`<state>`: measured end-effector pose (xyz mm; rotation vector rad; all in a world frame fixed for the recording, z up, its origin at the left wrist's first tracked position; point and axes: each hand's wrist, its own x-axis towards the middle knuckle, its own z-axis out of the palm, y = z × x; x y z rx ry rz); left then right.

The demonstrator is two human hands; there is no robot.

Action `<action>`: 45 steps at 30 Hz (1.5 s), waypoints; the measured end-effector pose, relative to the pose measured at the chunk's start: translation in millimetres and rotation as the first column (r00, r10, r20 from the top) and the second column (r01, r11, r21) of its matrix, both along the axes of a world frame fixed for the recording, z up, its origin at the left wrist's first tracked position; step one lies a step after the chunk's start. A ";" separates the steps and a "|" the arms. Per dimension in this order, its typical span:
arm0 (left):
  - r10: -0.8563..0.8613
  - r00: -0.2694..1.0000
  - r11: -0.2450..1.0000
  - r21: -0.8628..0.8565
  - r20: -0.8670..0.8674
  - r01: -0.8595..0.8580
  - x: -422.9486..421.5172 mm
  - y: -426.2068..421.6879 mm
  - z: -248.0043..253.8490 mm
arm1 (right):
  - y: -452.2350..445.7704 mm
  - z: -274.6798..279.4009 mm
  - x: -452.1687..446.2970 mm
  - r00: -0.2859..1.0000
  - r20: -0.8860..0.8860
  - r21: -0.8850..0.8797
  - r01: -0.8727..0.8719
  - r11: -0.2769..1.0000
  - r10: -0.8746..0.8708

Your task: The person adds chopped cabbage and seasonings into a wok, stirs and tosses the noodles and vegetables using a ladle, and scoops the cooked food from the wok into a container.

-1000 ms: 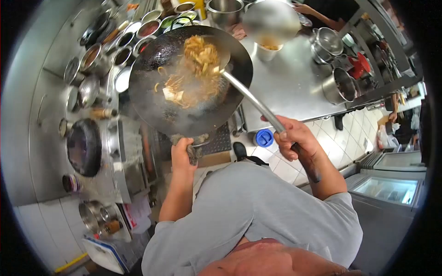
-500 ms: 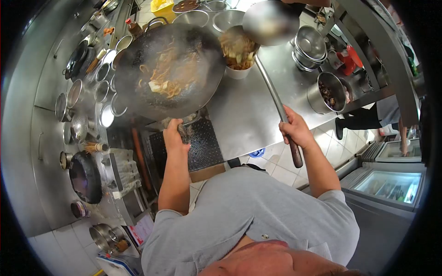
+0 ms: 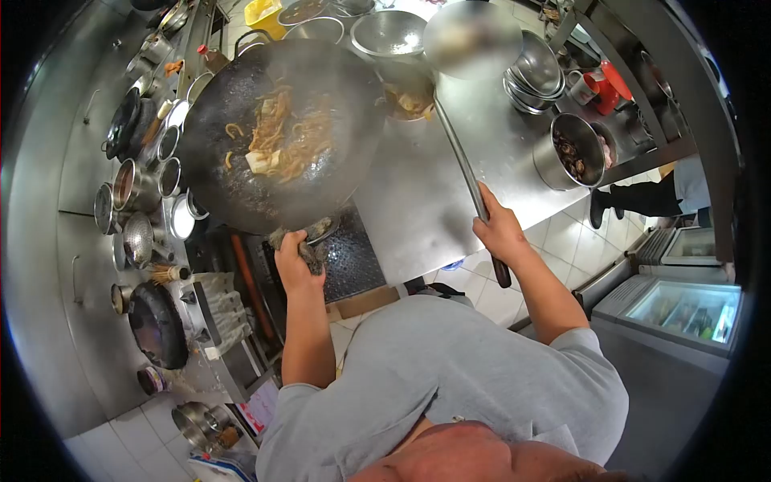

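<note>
My left hand [image 3: 295,259] is closed around the near handle of a large dark wok [image 3: 210,173], with a grey rag [image 3: 315,255] in its grip. Steam rises from the wok, which is tilted beside the counter. Noodle-like strips with pale pieces [image 3: 269,140] lie inside it. My right hand [image 3: 499,230] is wrapped around the dark grip of a long-handled ladle [image 3: 459,157]. Its head reaches to a tub of food [image 3: 411,108] at the wok's right edge; steam blurs that spot, so I cannot tell how much the ladle holds.
A steel counter [image 3: 401,209] lies under the ladle. Behind are steel bowls [image 3: 389,34]; to the right, stacked bowls [image 3: 536,68] and a pot of dark pieces [image 3: 569,153]. Several pots and strainers [image 3: 138,233] line the left. Another person's leg [image 3: 642,197] shows at right, near a glass-topped freezer [image 3: 683,313].
The wok has shifted slightly left and towards me, along with my left hand. The ladle's head, earlier heaped with food over the tub, now sits lower in steam. My right hand moved slightly left.
</note>
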<state>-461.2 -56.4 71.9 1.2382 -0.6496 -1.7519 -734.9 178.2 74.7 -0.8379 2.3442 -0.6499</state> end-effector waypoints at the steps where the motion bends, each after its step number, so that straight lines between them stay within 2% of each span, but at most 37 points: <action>1: -0.001 1.000 1.000 0.003 -0.001 0.001 6.0 3.0 1.8 | -0.9 -9.4 1.6 0.999 0.042 -0.079 0.016 0.997 -0.013; 2: -0.008 0.999 1.000 -0.027 -0.037 0.007 10.9 6.2 4.4 | -4.1 -8.1 3.6 0.996 0.081 -0.157 0.035 0.987 -0.023; 3: -0.018 0.997 0.998 -0.054 -0.072 0.014 16.8 11.3 7.6 | -5.9 -4.6 6.6 0.997 0.079 -0.152 0.039 0.988 -0.027; 5: -0.003 0.999 0.999 -0.047 -0.054 0.000 31.5 21.2 14.1 | -16.5 5.7 13.9 0.957 0.267 -0.114 0.147 0.982 -0.112; 7: 0.012 0.997 0.997 -0.074 -0.077 -0.018 49.8 28.6 15.4 | -18.1 -3.1 16.9 0.960 0.248 -0.115 0.161 0.980 -0.129; 9: 0.016 0.996 0.996 -0.084 -0.088 -0.023 71.5 37.9 19.3 | -14.5 -7.6 21.7 0.992 0.041 -0.140 0.125 0.982 -0.120; 11: 0.057 0.997 0.995 -0.083 -0.047 -0.061 90.0 48.2 26.9 | -5.6 -1.7 27.9 0.992 -0.011 -0.118 0.121 0.986 -0.123; 13: 0.078 0.996 0.990 -0.113 -0.046 -0.083 116.9 54.3 15.0 | 1.4 1.3 31.8 0.991 -0.060 -0.095 0.112 0.989 -0.118; 15: 0.090 0.996 0.995 -0.050 0.016 -0.090 143.7 61.2 8.0 | 7.6 3.6 36.6 0.985 -0.120 -0.100 0.111 0.989 -0.123; 17: 0.097 0.995 0.994 -0.060 0.013 -0.096 169.6 68.1 -4.6 | 7.7 6.7 43.1 0.983 -0.141 -0.106 0.101 0.989 -0.115; 19: 0.094 0.995 0.993 -0.069 0.011 -0.093 193.8 76.9 -10.7 | 9.4 -0.6 46.3 0.953 -0.281 -0.127 0.077 0.989 -0.110; 20: 0.072 0.997 0.997 -0.037 0.022 -0.071 205.8 82.8 -10.4 | 9.1 -3.4 46.2 0.950 -0.290 -0.126 0.079 0.989 -0.113; 21: 0.050 0.998 0.999 -0.005 0.035 -0.050 217.6 88.2 -10.9 | 6.8 -6.2 45.5 0.927 -0.365 -0.073 0.066 0.995 -0.088; 22: 0.121 0.993 0.991 -0.052 0.008 -0.120 226.4 92.6 -22.4 | 5.3 -5.3 45.9 0.896 -0.440 -0.018 0.053 0.998 -0.055; 25: 0.091 0.994 0.996 0.004 -0.057 -0.091 267.7 110.0 -36.0 | 3.3 3.9 60.9 0.859 -0.512 0.062 0.069 0.996 -0.027; 26: 0.128 0.990 0.992 0.009 -0.060 -0.128 278.3 114.5 -46.1 | 6.7 7.9 71.5 0.873 -0.481 0.015 0.102 0.995 -0.082; 27: 0.086 0.994 0.996 0.022 -0.064 -0.085 292.3 120.0 -58.1 | 12.4 11.9 87.8 0.894 -0.435 -0.019 0.109 0.994 -0.106; 29: 0.029 0.999 0.999 0.020 0.025 -0.030 326.9 137.8 -60.7 | 23.4 33.3 127.4 0.999 -0.016 -0.303 0.041 0.952 -0.048; 30: 0.075 0.997 0.987 0.139 0.011 -0.076 330.5 144.4 -53.8 | 23.3 41.9 156.9 0.984 0.176 -0.354 0.059 0.933 0.004; 31: 0.095 0.995 0.987 0.126 0.032 -0.098 343.9 151.8 -71.2 | 27.7 49.4 181.4 0.932 0.360 -0.380 0.109 0.918 0.038; 32: 0.085 0.995 0.990 0.110 0.052 -0.090 354.4 156.9 -89.6 | 27.6 52.7 203.1 0.902 0.427 -0.327 0.086 0.941 0.065; 33: 0.122 0.990 0.984 0.125 0.069 -0.130 353.9 160.2 -79.7 | 21.2 56.8 217.2 0.871 0.486 -0.281 0.072 0.957 0.077; 34: 0.111 0.991 0.984 0.132 0.075 -0.120 353.2 163.9 -65.9 | 15.3 47.7 228.4 0.807 0.572 -0.310 0.048 0.949 0.146; 35: 0.086 0.993 0.986 0.135 0.081 -0.096 347.4 161.9 -51.9 | -6.1 52.7 246.1 0.819 0.545 -0.254 -0.047 0.966 0.183; 36: 0.176 0.979 0.973 0.133 0.106 -0.189 332.1 150.8 -38.3 | -33.3 41.4 249.5 0.825 0.490 -0.261 -0.169 0.950 0.281; 37: 0.173 0.977 0.970 0.149 0.128 -0.191 328.8 138.7 -30.5 | -71.9 45.3 259.3 0.840 0.443 -0.136 -0.282 0.950 0.313; 38: 0.127 0.987 0.973 0.181 0.100 -0.144 331.3 136.9 -31.2 | -93.4 17.1 264.1 0.842 0.261 -0.168 -0.442 0.881 0.472; 39: 0.087 0.995 0.974 0.205 0.054 -0.096 341.7 146.9 -45.3 | -106.2 -0.8 284.0 0.821 0.190 -0.121 -0.525 0.842 0.539; 40: 0.087 0.995 0.974 0.205 0.053 -0.097 342.0 147.1 -48.5 | -121.8 -29.8 292.4 0.741 -0.085 -0.038 -0.670 0.741 0.666; 41: 0.097 0.992 0.974 0.199 0.075 -0.110 339.7 145.4 -50.9 | -140.4 -13.1 311.6 0.695 -0.097 0.156 -0.696 0.701 0.712; 43: 0.112 0.989 0.972 0.194 0.096 -0.129 341.5 150.5 -58.2 | -141.1 -38.4 317.3 0.541 -0.259 0.133 -0.800 0.585 0.800; 44: 0.103 0.989 0.976 0.183 0.109 -0.121 342.6 152.7 -61.2 | -138.4 -32.7 314.7 0.535 -0.262 0.134 -0.804 0.579 0.803; 45: 0.096 0.988 0.979 0.168 0.120 -0.116 343.2 152.2 -62.8 | -134.8 -19.4 306.6 0.416 -0.219 0.232 -0.857 0.461 0.883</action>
